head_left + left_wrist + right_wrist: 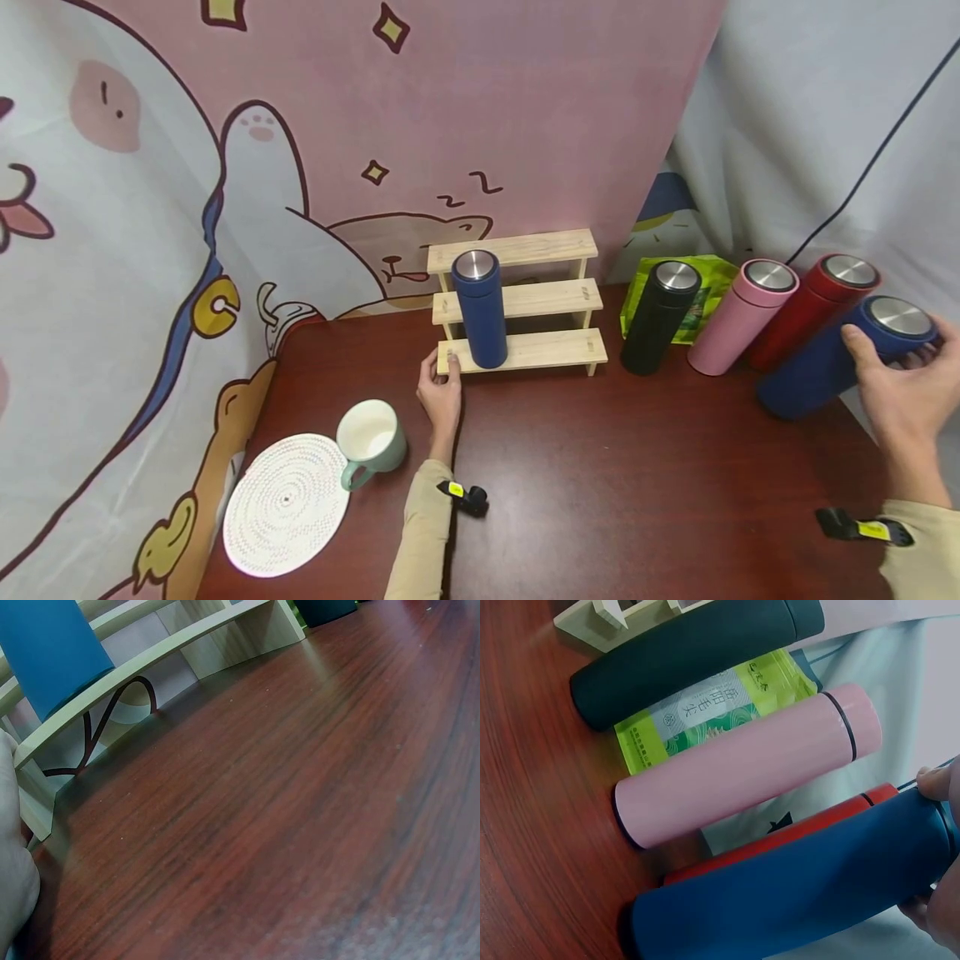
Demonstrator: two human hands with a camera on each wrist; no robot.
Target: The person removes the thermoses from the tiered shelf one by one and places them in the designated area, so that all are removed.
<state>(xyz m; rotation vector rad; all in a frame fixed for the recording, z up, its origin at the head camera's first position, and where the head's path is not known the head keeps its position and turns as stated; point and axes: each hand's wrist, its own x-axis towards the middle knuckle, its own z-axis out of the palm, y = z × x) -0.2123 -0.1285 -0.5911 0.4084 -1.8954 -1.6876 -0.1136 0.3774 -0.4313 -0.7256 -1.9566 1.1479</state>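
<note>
My right hand (911,387) grips a blue thermos (813,367) just below its steel-topped lid, thumb on the near side. Its base is at the table by the right edge; whether it touches cannot be told. In the right wrist view, this blue thermos (795,881) partly covers a red thermos (780,838). At the left end of a three-step wooden rack (555,346), my left hand (441,396) holds the lowest shelf, thumb on top and the other fingers mostly hidden. Another blue thermos (483,321) stands upright on that shelf, beside the left thumb.
Right of the rack stand a black thermos (652,325) and a pink thermos (738,321), with a green packet (686,325) behind them. On the left, a mint-green mug (386,450) stands beside a round white woven mat (277,517). Printed cloth (562,117) hangs behind the table.
</note>
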